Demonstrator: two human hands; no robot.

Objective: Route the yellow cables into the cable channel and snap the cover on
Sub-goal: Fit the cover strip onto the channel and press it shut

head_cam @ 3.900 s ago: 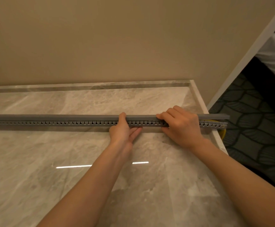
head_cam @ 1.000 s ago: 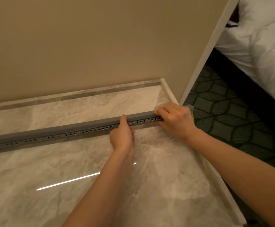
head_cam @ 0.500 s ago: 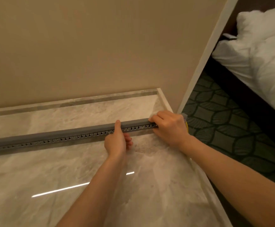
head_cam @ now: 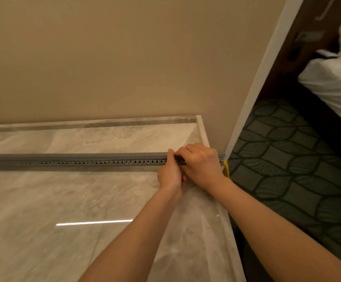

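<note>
Cable channel gripped near its right end: left hand curled, thumb on top; right hand curled over it, just beside. Lies across marble worktop; yellow cables hang off the end.

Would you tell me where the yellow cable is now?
Head view, far right: the yellow cable hangs at the end of the grey channel, off the marble top, beside the right hand.
</note>
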